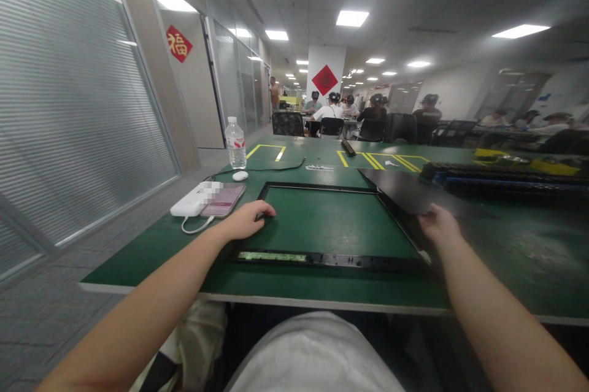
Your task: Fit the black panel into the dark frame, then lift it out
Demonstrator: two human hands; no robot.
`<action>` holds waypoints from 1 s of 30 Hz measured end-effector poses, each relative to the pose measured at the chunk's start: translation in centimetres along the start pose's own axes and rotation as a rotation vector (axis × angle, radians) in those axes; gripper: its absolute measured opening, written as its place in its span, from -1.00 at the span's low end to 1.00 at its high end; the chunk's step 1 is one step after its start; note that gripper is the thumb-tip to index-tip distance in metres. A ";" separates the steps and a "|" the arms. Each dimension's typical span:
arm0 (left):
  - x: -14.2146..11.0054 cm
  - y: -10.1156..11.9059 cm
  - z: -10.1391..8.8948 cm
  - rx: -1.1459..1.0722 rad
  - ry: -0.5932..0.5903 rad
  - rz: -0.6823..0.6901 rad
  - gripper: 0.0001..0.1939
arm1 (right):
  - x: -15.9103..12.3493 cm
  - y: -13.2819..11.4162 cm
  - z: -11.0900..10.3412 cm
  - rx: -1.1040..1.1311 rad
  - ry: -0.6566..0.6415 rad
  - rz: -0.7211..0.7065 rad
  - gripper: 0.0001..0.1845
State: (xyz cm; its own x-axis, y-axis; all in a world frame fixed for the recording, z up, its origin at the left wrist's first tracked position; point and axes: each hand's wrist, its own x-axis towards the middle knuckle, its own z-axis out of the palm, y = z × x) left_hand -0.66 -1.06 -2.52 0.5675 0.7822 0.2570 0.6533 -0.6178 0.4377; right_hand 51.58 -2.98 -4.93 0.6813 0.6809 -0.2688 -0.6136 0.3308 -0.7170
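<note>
A black rectangular frame (340, 261) lies flat on the green table in front of me, with a green circuit strip (272, 256) along its near bar. My left hand (250, 220) has its fingers curled over the frame's left side. At the right, my right hand (440, 223) grips the edge of a thin dark flat panel (400, 191). That panel is tilted, and it overlaps the frame's far right corner. Motion blurs the panel's right end, and its underside is hidden.
On the left stand a water bottle (236, 145), a white box-shaped device (196, 198) and a phone (224, 200) with a white cable. A white oval item (240, 176) lies near the bottle. Dark long parts (497, 178) are piled at the right. Several people sit farther back.
</note>
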 end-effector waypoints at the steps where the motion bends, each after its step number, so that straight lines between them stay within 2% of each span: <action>1: 0.0 0.0 0.0 0.008 -0.003 -0.004 -0.58 | -0.2 -0.1 0.1 0.006 0.010 -0.005 -0.81; 6: 0.0 0.3 -0.3 0.047 -0.014 -0.014 -0.46 | -1.2 -0.4 0.5 0.041 0.045 -0.063 -0.83; 13: -0.1 0.6 -0.4 0.066 -0.021 -0.020 -0.48 | -2.3 -0.7 1.3 0.064 0.021 -0.127 -0.82; 19: 0.0 0.4 -0.4 0.048 -0.015 -0.041 -0.50 | -3.5 -1.2 1.6 0.086 0.066 -0.180 -0.80; 25: 0.0 0.3 -0.4 -0.007 0.032 -0.053 -0.58 | -4.8 -1.7 2.1 0.121 0.013 -0.189 -0.78; 30: 0.1 0.3 -0.4 -0.088 0.129 -0.119 -0.61 | -5.9 -2.0 2.4 0.085 -0.068 -0.186 -0.82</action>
State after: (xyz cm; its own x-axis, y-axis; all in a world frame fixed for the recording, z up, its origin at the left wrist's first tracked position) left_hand -0.61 -1.08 -2.04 0.4167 0.8565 0.3046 0.6625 -0.5156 0.5434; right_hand 47.82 -6.03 -0.36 0.7588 0.6449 -0.0908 -0.5136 0.5068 -0.6924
